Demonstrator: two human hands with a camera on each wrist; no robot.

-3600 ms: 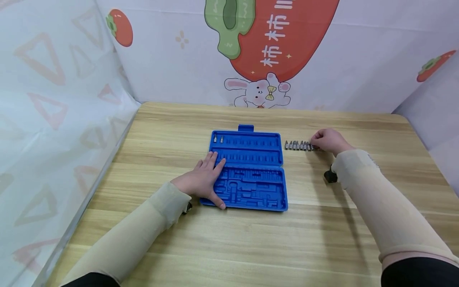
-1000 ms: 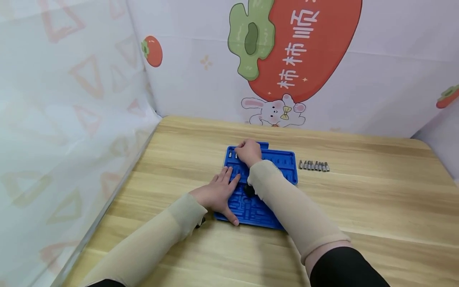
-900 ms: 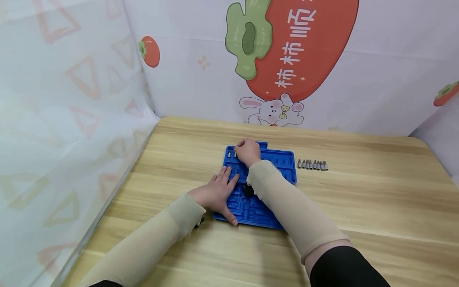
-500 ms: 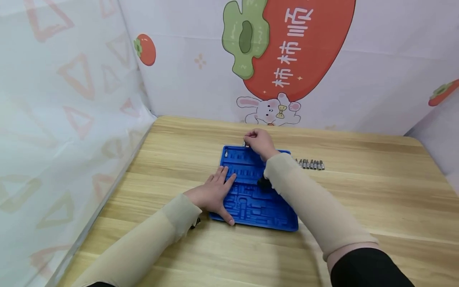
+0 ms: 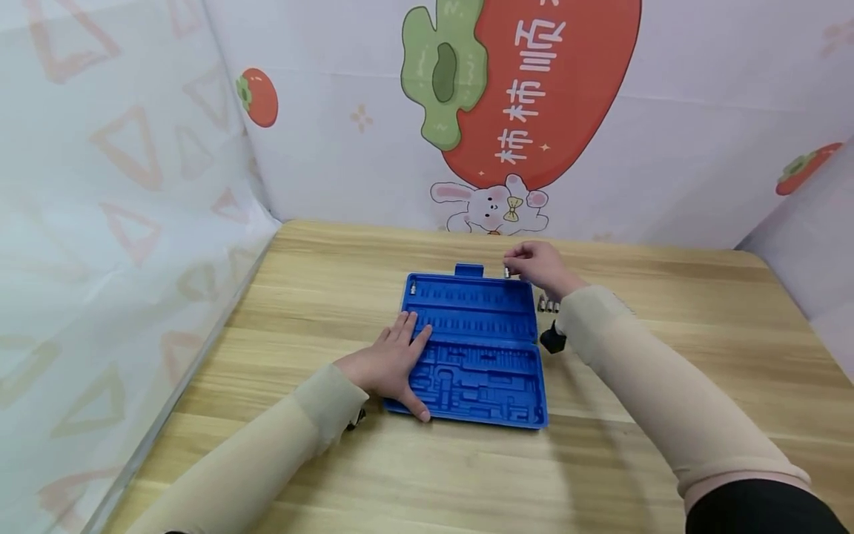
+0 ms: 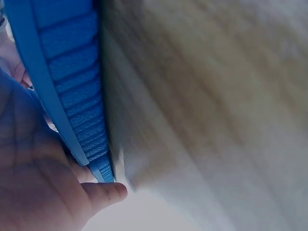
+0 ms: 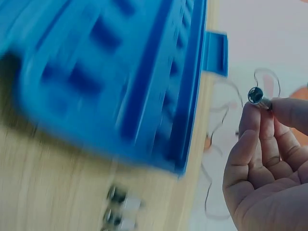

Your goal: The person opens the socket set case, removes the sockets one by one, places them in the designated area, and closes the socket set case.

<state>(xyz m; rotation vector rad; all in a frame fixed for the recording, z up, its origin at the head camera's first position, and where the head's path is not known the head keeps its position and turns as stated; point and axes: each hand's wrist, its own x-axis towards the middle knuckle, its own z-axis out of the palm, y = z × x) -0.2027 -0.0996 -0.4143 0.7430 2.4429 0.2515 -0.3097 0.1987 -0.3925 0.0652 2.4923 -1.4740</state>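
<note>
A blue plastic tool case [image 5: 477,423] lies open on the table, with moulded slots in both halves. My left hand [image 5: 383,367] rests spread over its left edge, thumb on the front corner. One small metal socket bit [image 5: 413,288] stands in the far left slot of the lid half. Beyond the case's far right corner, my right hand [image 5: 540,265] pinches another socket bit [image 7: 260,97] between thumb and fingertips, its hollow end showing in the right wrist view. A row of several socket bits [image 5: 548,305] lies right of the case, partly hidden by my right wrist.
The case's latch tab [image 5: 470,270] sticks out at the far side. A white printed cloth [image 5: 360,163] hangs behind the wooden table [image 5: 320,282], and another covers the left side.
My right hand reached from the bit row to the case's second slot, then lifted away and moved right holding a socket bit. That slot no longer holds one. My left hand stays on the case.
</note>
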